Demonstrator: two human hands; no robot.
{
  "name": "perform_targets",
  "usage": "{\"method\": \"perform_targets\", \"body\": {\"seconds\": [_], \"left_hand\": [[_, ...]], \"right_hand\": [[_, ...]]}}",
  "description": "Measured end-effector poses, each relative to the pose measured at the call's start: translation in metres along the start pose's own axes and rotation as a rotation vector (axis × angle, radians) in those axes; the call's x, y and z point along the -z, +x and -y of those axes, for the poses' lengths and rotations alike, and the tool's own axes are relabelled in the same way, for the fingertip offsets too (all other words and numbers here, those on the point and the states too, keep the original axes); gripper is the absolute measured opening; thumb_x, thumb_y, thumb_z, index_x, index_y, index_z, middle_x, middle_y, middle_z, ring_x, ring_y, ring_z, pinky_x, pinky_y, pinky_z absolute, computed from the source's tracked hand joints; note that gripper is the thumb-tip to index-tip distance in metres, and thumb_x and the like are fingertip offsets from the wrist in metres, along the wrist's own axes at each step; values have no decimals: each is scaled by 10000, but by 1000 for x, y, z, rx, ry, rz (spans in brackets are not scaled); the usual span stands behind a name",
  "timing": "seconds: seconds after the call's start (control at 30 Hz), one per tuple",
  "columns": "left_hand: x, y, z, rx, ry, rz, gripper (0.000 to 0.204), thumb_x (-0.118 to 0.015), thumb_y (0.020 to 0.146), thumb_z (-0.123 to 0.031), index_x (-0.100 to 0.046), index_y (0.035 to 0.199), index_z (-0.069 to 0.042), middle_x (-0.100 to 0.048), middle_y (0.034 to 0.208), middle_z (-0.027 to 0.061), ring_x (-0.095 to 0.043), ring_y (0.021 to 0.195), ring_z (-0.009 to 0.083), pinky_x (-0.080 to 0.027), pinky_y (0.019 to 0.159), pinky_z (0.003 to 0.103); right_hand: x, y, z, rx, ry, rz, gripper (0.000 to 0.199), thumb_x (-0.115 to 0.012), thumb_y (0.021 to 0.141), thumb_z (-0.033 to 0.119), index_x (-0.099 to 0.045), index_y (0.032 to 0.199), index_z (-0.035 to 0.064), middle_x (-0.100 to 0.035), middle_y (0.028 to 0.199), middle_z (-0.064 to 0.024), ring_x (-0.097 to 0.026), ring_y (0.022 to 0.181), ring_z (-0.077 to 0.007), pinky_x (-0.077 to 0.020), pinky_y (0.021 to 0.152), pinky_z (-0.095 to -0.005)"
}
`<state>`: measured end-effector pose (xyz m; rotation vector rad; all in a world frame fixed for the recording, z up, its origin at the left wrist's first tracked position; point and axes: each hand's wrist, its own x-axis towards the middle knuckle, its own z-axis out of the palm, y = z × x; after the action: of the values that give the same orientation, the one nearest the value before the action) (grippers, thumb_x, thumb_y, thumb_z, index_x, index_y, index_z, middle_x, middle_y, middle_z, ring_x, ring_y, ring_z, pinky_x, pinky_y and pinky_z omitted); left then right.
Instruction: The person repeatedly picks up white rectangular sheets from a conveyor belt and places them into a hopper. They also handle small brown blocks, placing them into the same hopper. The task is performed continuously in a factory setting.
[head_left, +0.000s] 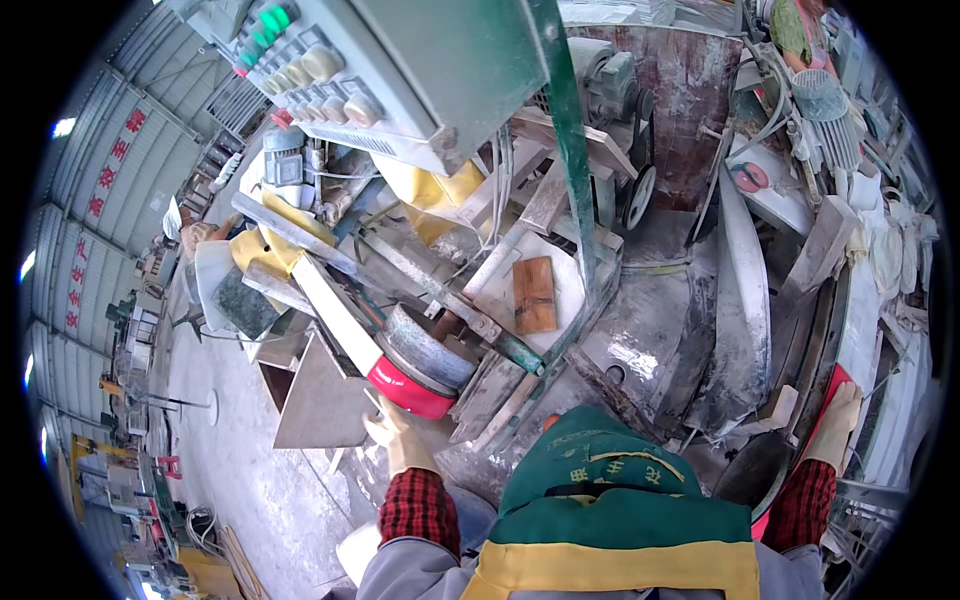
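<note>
Red belt [408, 392] round grey drum [432, 348] | left hand [402, 442] just beside it, fingers apart | right hand [838, 425] at red strip [831, 390], grip unclear | apparently reaching; next calls for careful left-finger placement

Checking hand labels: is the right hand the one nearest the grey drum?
No, the left hand is nearest the grey drum; the right hand is by a red strip.

The band [405, 391] is red, apron [590, 465] green, sleeves [418, 512] black-checked red, wheel [430, 345] apparently grey.
</note>
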<state>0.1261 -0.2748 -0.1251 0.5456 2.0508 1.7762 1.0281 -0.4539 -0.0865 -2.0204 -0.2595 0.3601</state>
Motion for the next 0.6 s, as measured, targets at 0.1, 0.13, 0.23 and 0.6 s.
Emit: {"method": "perform_targets", "body": {"seconds": [0.1, 0.13, 0.23, 0.6], "left_hand": [[-59, 27, -96, -18, -79, 91, 936, -801, 712, -207, -227, 1421, 3, -337, 1408, 212, -407, 1256, 281, -351, 1034, 408], [-67, 39, -105, -152, 190, 115, 953, -801, 711, -239, -219, 1424, 11, -340, 1406, 220, -381, 1278, 294, -312, 1064, 396], [-111, 67, -130, -377, 834, 175, 1125, -851, 574, -456, -261, 1402, 27, -404, 1335, 257, -415, 1246, 351, -320, 1076, 409], [-127, 10, -105, -550, 983, 407, 931, -777, 683, -428, -338, 1373, 19, -411, 1365, 234, -426, 1251, 341, -356, 1039, 417]], "right_hand": [[-23, -2, 20, -92, 1042, -60, 416, -305, 997, 194, -354, 1310, -75, -398, 1365, -246, -383, 1270, -341, -299, 1110, -391], [-49, -23, 55, -252, 1071, -89, 414, -317, 979, 161, -337, 1319, -74, -341, 1412, -230, -319, 1326, -313, -245, 1134, -403], [-84, -54, 71, -91, 1096, 113, 389, -375, 958, 138, -384, 1303, -42, -423, 1308, -210, -406, 1195, -292, -324, 1021, -385], [-269, -275, 50, -464, 730, 638, 366, -618, 868, 95, -557, 1229, 79, -681, 973, -117, -665, 779, -176, -557, 643, -287]]}}
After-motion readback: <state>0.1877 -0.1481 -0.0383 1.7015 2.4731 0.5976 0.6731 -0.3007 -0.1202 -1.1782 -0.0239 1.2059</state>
